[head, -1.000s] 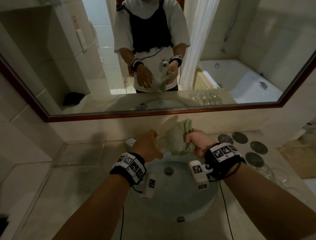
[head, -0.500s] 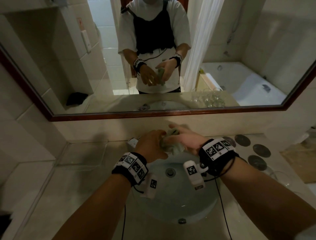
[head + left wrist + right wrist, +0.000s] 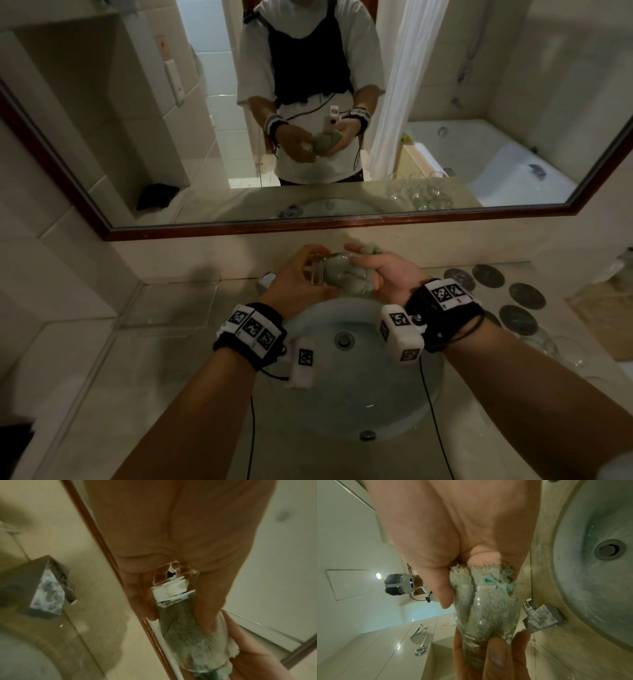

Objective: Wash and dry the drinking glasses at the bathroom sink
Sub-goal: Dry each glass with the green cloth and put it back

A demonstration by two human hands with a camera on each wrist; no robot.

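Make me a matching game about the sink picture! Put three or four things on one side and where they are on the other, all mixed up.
Things:
1. glass
2. cloth
3. drain
4. coasters

Places:
A. on the counter, right of the sink
B. held in the left hand
C. at the bottom of the sink
D. stuffed into the glass, gripped by the right hand

Pairs: 1-B, 2-D, 3-C, 4-A
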